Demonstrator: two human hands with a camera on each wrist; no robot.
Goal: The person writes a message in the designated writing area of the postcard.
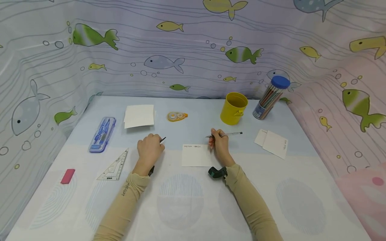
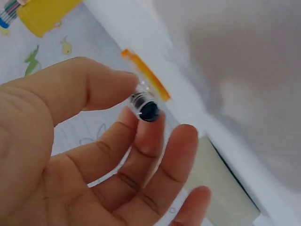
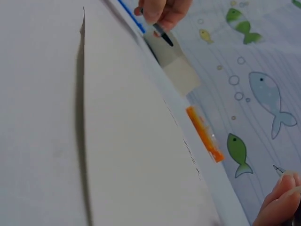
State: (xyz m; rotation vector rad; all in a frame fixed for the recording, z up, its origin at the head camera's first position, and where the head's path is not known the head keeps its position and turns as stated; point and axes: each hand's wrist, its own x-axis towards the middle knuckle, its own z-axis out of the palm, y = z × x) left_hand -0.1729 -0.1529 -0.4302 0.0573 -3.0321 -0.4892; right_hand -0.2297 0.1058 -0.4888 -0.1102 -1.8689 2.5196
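Note:
My left hand [image 1: 149, 147] pinches a small black-ended pen cap [image 1: 163, 140] between thumb and fingertips. Up close in the left wrist view, the cap [image 2: 148, 110] shows a dark end and a clear body. My right hand [image 1: 220, 144] grips a clear ballpoint pen [image 1: 235, 133], its bare tip pointing left above the top edge of a white card [image 1: 196, 157]. A short line of handwriting runs along the card's top. That card [image 3: 127, 122] fills much of the right wrist view, where the pen tip shows near the right edge.
Behind are a stack of blank cards [image 1: 139, 116], an orange correction tape [image 1: 176, 116], a yellow bucket [image 1: 231, 112] and a pencil jar [image 1: 269, 98]. Left lie a blue geometry set case [image 1: 102, 134], a set square [image 1: 115, 167] and a pink eraser [image 1: 67, 176]. Written cards [image 1: 275, 144] lie right.

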